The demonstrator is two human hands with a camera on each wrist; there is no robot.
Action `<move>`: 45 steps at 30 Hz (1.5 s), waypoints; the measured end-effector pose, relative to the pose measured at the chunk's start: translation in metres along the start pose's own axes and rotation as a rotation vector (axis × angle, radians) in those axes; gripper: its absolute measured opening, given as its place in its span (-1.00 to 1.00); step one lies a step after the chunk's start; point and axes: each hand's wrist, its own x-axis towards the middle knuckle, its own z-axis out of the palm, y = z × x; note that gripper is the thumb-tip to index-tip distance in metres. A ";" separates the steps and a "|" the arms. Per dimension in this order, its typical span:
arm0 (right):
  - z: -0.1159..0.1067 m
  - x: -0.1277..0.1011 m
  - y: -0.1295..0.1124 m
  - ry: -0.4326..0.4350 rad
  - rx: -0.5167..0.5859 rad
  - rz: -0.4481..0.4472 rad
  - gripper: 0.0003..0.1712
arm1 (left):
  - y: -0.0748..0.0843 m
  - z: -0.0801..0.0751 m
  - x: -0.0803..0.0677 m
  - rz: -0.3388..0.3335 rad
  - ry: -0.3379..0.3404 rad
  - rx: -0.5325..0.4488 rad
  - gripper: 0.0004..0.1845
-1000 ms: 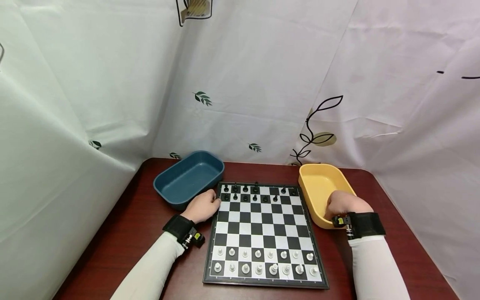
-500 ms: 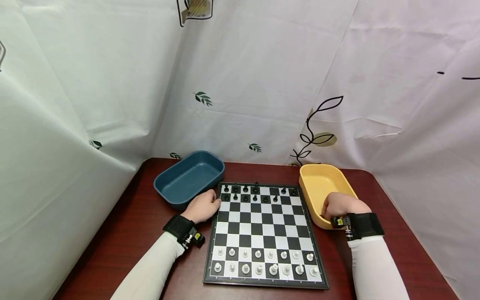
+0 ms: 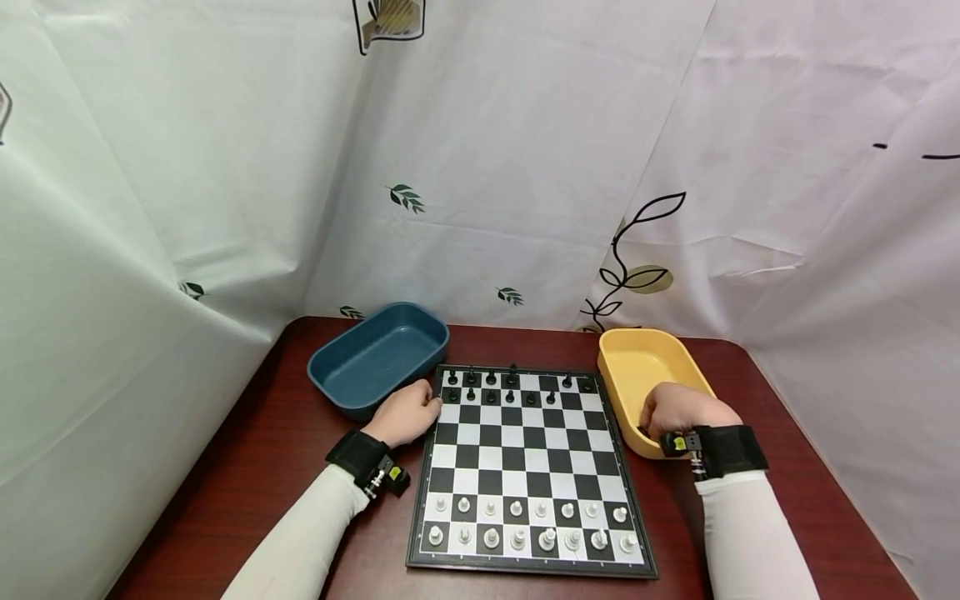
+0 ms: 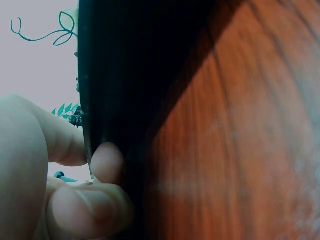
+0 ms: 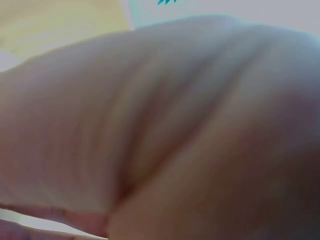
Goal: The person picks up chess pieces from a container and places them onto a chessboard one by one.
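Observation:
My left hand (image 3: 405,412) grips the left edge of the chessboard (image 3: 502,458), near its far corner. In the left wrist view, the fingers (image 4: 65,140) and thumb meet around the board's dark rim (image 4: 120,75). My right hand (image 3: 688,408) is down inside the near end of the yellow tray (image 3: 652,358), fingers curled. A small black chess piece (image 3: 643,432) shows at its fingertips, mostly hidden by the hand. The right wrist view is filled by the blurred hand (image 5: 175,125). Black chess pieces (image 3: 491,396) stand on the board's two far rows, with gaps toward the right.
White chess pieces (image 3: 517,539) fill the two near rows. A dark blue tray (image 3: 378,354) stands at the back left, just beyond my left hand. White patterned cloth (image 3: 525,167) hangs behind and beside the reddish-brown table (image 3: 247,467).
My right hand has shifted slightly left inside the yellow tray, and the black chess piece has come into sight at its fingertips. The left hand and the board have stayed put.

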 end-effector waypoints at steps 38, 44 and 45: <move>0.003 0.005 0.005 0.040 0.053 0.008 -0.77 | 0.003 0.000 0.001 -0.014 0.005 0.019 -0.73; 0.001 0.005 0.002 0.067 -0.003 -0.032 -0.84 | 0.002 -0.001 0.000 -0.017 0.003 0.014 -0.73; 0.000 0.004 0.001 0.081 -0.015 -0.040 -0.86 | 0.002 -0.001 0.000 -0.017 0.003 0.013 -0.74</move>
